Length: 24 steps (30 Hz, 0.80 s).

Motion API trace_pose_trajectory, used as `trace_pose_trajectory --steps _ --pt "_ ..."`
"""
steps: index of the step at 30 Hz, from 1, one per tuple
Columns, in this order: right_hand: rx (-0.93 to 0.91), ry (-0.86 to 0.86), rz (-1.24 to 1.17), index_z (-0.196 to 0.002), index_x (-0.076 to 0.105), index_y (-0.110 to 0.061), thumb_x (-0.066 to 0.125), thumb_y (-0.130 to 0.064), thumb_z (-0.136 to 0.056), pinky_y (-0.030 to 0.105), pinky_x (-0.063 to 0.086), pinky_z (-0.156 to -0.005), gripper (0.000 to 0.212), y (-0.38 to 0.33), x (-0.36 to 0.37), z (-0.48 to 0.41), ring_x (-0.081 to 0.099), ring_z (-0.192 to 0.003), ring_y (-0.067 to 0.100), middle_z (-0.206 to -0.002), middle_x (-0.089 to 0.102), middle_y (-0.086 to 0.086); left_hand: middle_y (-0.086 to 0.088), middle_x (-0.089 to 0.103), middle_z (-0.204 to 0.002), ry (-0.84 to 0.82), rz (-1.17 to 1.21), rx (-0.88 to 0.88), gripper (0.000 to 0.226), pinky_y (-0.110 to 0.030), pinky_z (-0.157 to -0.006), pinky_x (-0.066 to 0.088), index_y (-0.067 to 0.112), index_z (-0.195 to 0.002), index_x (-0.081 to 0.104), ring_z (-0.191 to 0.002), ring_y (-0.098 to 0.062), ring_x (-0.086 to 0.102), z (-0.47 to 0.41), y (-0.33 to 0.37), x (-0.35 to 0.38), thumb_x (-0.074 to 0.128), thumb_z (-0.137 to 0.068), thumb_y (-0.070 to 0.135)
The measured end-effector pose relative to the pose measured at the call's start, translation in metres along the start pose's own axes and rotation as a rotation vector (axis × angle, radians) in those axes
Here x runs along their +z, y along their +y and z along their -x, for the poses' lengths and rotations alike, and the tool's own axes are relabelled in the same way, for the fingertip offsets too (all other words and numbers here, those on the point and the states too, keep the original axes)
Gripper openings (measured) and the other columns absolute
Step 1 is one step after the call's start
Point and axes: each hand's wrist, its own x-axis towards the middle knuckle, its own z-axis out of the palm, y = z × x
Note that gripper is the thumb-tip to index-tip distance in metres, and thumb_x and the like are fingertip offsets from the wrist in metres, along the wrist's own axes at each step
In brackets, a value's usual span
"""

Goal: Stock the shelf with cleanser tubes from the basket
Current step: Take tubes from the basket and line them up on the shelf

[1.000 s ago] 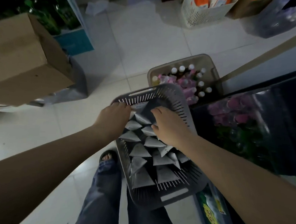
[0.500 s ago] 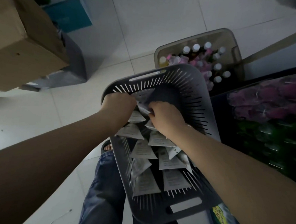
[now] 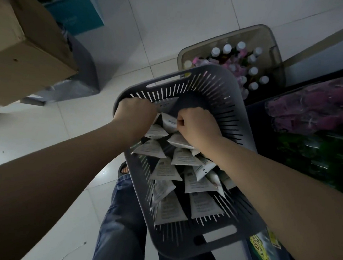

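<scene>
Far left, a cardboard box (image 3: 21,40) fills the upper corner, with a teal box (image 3: 77,17) behind it, on or above the white tiled floor (image 3: 163,18). Left hand (image 3: 134,115) is at the far-left corner of the grey slotted basket (image 3: 229,89), fingers curled down among the upright white cleanser tubes (image 3: 165,169); whether it grips a tube or the rim, cannot tell, fingertips hidden. Basket sits on the person's lap, jeans (image 3: 121,217) and one sandalled foot (image 3: 124,169) visible below it. Tubes stand crimped end up in rows, filling the middle and near part; far end of the basket floor is bare. Right hand (image 3: 197,127) is in a fist inside the basket, closed on the top edge of one tube (image 3: 170,123) in the far row, just beside the left hand. Behind the basket, a tan bin (image 3: 276,45) holds white-capped bottles (image 3: 253,71) and pink packs. Far right, dark shelf (image 3: 255,119) with purple packs (image 3: 318,106) above and green items (image 3: 321,159) below.
</scene>
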Motion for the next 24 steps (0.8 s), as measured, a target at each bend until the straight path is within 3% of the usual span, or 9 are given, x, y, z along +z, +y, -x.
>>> trace_pose_trajectory --steps 4,8,13,18,21,24 --pt "0.0 0.042 -0.003 -0.093 0.066 -0.01 0.049 -0.019 -0.093 0.037 0.053 -0.068 0.02 -0.005 -0.019 0.012 0.063 -0.078 0.028 -0.088 0.068 0.009 -0.009 0.069 -0.099 0.039 -0.049 0.018 0.021 -0.034 -0.065 0.051 0.008 -0.101 0.065 -0.092 -0.031 0.067 0.011 -0.003 -0.017 0.052 -0.086 0.001" --pt "0.008 0.095 -0.007 -0.089 0.065 -0.009 0.048 -0.016 -0.093 0.038 0.054 -0.068 0.019 -0.013 -0.045 0.031 0.064 -0.076 0.024 -0.085 0.068 0.007 -0.005 0.067 -0.102 0.084 -0.116 0.069 0.023 -0.03 -0.061 0.04 0.013 -0.104 0.064 -0.095 -0.026 0.067 0.028 -0.008 -0.046 0.052 -0.087 0.003" --pt "0.054 0.201 0.008 -0.093 0.066 -0.01 0.049 -0.017 -0.094 0.027 0.045 -0.061 0.018 -0.024 -0.082 0.069 0.064 -0.076 0.019 -0.089 0.07 0.004 -0.004 0.067 -0.097 0.159 -0.215 0.155 0.022 -0.03 -0.061 0.041 0.012 -0.109 0.063 -0.091 -0.025 0.067 0.056 -0.013 -0.091 0.054 -0.089 0.006" --pt "0.168 0.323 -0.019 -0.089 0.065 -0.012 0.051 -0.017 -0.092 0.033 0.05 -0.065 0.016 -0.039 -0.117 0.129 0.062 -0.075 0.021 -0.084 0.067 0.004 0.002 0.048 -0.068 0.234 -0.264 0.264 0.02 -0.028 -0.061 0.041 0.013 -0.102 0.064 -0.078 -0.024 0.063 0.092 -0.01 -0.141 0.052 -0.088 0.007" --pt "0.265 0.367 -0.033 -0.086 0.063 -0.012 0.05 -0.017 -0.092 0.034 0.051 -0.064 0.015 -0.05 -0.138 0.174 0.061 -0.074 0.021 -0.082 0.066 0.004 -0.001 0.065 -0.088 0.302 -0.282 0.345 0.018 -0.028 -0.062 0.042 0.015 -0.1 0.065 -0.086 -0.025 0.066 0.119 -0.005 -0.166 0.054 -0.087 0.009" --pt "0.361 0.409 -0.065 -0.085 0.061 -0.012 0.049 -0.018 -0.093 0.038 0.052 -0.067 0.015 -0.061 -0.157 0.224 0.061 -0.078 0.021 -0.085 0.066 0.005 -0.001 0.066 -0.1 0.375 -0.315 0.431 0.019 -0.028 -0.064 0.044 0.018 -0.103 0.063 -0.091 -0.023 0.066 0.15 0.005 -0.194 0.063 -0.084 0.014"
